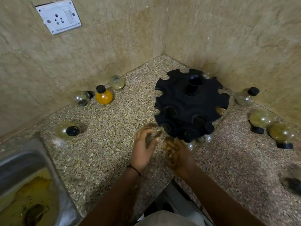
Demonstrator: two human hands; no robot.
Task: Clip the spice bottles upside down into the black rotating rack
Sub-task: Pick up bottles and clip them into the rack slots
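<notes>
The black rotating rack stands in the counter corner. A few bottles hang cap-up-in-slot from its lower tier, among them a clear one and another at the front. My left hand is just left of the rack's front, fingers curled round a blurred small bottle with dark contents. My right hand is beside it under the rack's front edge, fingers loosely curled, palm toward the left hand, holding nothing that I can make out. Motion blur hides the fingertips.
Loose bottles lie on the granite counter: an orange one, clear ones on the left, and others on the right. A steel sink sits bottom left. Tiled walls close the corner, with a socket.
</notes>
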